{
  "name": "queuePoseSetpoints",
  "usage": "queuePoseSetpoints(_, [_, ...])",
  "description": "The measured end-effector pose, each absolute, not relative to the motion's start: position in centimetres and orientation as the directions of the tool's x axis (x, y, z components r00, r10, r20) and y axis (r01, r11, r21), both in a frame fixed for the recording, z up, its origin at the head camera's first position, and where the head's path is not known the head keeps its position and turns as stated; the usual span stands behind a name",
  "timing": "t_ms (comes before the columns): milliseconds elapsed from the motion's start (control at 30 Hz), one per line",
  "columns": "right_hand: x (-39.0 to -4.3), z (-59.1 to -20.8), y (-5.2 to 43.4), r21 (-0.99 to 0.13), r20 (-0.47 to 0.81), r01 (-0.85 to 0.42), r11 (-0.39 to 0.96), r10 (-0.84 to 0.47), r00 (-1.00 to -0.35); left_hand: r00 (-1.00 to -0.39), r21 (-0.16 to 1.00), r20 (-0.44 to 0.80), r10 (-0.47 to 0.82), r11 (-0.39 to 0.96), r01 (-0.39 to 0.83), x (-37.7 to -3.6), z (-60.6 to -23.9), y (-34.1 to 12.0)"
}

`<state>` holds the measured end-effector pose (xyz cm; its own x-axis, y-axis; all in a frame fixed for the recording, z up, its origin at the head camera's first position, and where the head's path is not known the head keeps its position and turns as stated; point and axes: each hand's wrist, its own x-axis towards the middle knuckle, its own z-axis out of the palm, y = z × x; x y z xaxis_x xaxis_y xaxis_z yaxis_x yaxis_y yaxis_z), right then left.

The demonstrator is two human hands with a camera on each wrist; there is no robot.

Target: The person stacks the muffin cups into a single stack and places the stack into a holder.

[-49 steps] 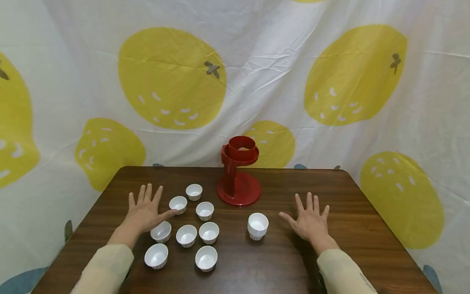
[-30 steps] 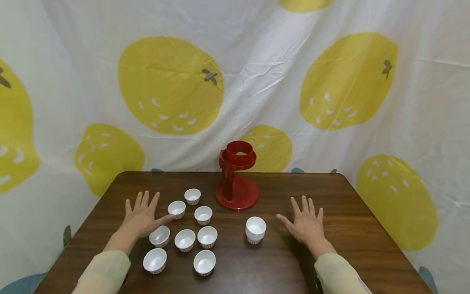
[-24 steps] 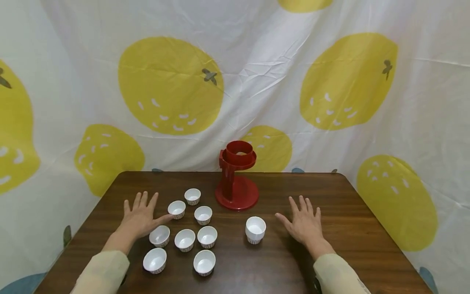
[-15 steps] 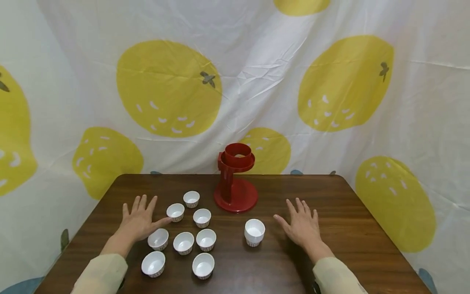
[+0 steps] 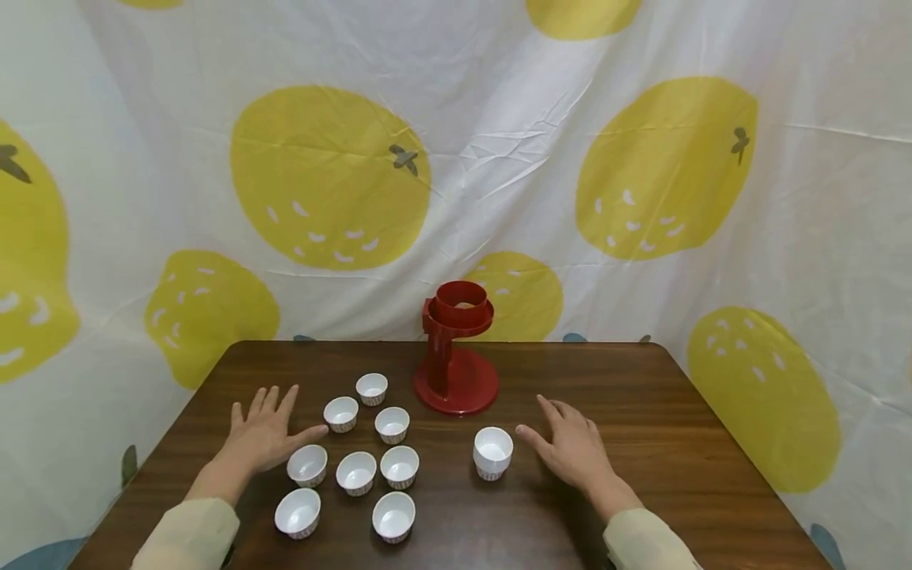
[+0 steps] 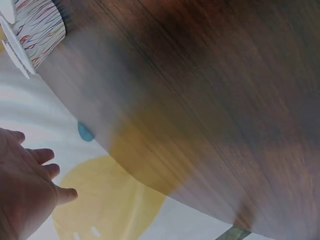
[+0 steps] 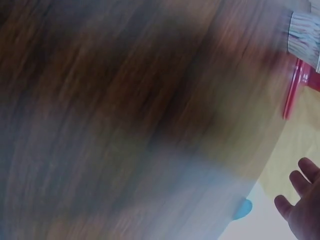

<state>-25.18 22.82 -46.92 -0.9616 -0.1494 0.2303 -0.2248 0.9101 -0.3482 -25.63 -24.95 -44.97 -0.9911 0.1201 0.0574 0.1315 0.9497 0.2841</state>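
Observation:
My left hand is spread, palm down, over the table's left side, its thumb by the nearest of several small white cups. It holds nothing. My right hand is at the right of a stack of white cups, its thumb pointing at the stack with a small gap visible. Nothing is in it either, and its fingers look relaxed. In the left wrist view, a cup shows wavy coloured lines on its side. The right wrist view has a similar lined cup and my right fingers.
A red stand with a round base and an open ring-shaped top stands at the table's back middle. The dark wooden table meets a lemon-patterned cloth behind. Single cups are scattered left of the stack.
My right hand has moved left towards the stacked cups, and its fingers have drawn closer together. My left hand has shifted slightly left. The head view has tilted up a little; the cups stay put.

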Motion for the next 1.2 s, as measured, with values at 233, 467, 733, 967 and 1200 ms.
queuePoseSetpoints(233, [-24.9, -47.2, 21.6, -0.43, 0.149, -0.242, 0.87, -0.196, -0.969, -0.991, 0.287, 0.038, 0.126, 0.949, 0.131, -25.4, -45.1, -24.7])
queuePoseSetpoints(467, [-24.9, -47.6, 20.2, -0.566, 0.118, -0.28, 0.776, -0.259, -0.959, -0.99, 0.286, 0.04, 0.133, 0.948, 0.139, -25.6, -44.9, -24.3])
queuePoseSetpoints(733, [-25.2, -47.9, 19.6, -0.702, 0.123, -0.292, 0.649, -0.293, -0.948, -0.99, 0.296, 0.031, 0.135, 0.945, 0.138, -25.6, -44.8, -24.4])
queuePoseSetpoints(967, [-25.3, -48.1, 19.6, -0.739, 0.103, -0.286, 0.61, -0.317, -0.943, -0.988, 0.323, 0.032, 0.151, 0.934, 0.153, -25.8, -44.6, -24.1])
queuePoseSetpoints(1200, [-25.0, -48.4, 19.3, -0.757, 0.113, -0.286, 0.588, -0.314, -0.943, -0.982, 0.356, 0.07, 0.173, 0.916, 0.187, -25.5, -44.8, -23.8])
